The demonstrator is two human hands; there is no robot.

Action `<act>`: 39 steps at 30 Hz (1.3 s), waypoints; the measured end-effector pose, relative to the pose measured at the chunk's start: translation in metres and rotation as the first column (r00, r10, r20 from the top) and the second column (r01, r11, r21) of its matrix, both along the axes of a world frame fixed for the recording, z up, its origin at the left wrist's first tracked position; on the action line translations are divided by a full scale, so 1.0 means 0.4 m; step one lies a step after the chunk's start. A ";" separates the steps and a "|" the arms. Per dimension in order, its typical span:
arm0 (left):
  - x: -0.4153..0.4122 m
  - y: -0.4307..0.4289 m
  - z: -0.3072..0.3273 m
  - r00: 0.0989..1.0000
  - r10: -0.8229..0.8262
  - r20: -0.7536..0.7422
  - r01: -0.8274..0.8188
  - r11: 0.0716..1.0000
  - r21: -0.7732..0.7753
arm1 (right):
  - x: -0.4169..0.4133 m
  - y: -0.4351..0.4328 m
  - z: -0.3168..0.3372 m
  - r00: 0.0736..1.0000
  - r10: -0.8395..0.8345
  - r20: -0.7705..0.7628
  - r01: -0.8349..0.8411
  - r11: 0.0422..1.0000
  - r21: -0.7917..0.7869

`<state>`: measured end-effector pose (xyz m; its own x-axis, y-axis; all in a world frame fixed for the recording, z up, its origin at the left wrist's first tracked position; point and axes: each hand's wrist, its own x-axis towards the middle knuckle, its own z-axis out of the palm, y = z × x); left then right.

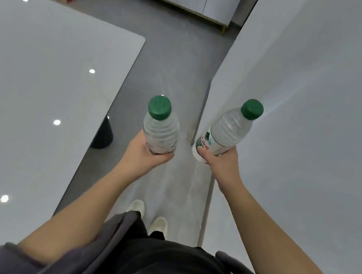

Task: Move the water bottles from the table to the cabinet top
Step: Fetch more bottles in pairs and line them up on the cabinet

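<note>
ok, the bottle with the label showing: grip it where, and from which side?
Probably the labelled lower body of the bottle, from the near side, where the right hand holds it. The barrel is straight there; above it tapers toward the cap, which leans away.

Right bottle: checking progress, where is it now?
Head view, right of centre: right bottle, tilted in the right hand, at the left edge of the cabinet top, beside the left bottle.
</note>
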<state>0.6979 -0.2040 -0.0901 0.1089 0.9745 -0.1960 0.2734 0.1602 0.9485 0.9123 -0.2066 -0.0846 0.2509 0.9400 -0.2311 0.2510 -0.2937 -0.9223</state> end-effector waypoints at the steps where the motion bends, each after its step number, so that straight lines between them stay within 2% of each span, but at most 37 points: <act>1: 0.011 0.033 0.032 1.000 -0.016 -0.005 0.016 0.999 0.030 | 0.005 0.023 0.030 0.999 -0.032 -0.016 0.033 0.999 0.032; 10: 0.085 0.277 0.336 0.994 -0.089 0.059 0.069 0.956 0.287 | 0.023 0.176 0.299 0.979 -0.161 -0.125 0.194 0.926 0.325; 19: 0.110 0.397 0.581 0.975 -0.127 0.184 0.031 0.892 0.451 | 0.029 0.272 0.562 0.969 -0.090 -0.231 0.206 0.808 0.552; 25: 0.107 0.432 0.728 0.933 -0.226 0.278 0.063 0.867 0.494 | 0.020 0.320 0.694 0.972 -0.042 -0.233 0.186 0.745 0.640; 39: 0.053 0.490 0.859 0.902 -0.189 0.387 -0.028 0.872 0.489 | -0.054 0.411 0.821 0.981 0.034 -0.191 0.113 0.702 0.703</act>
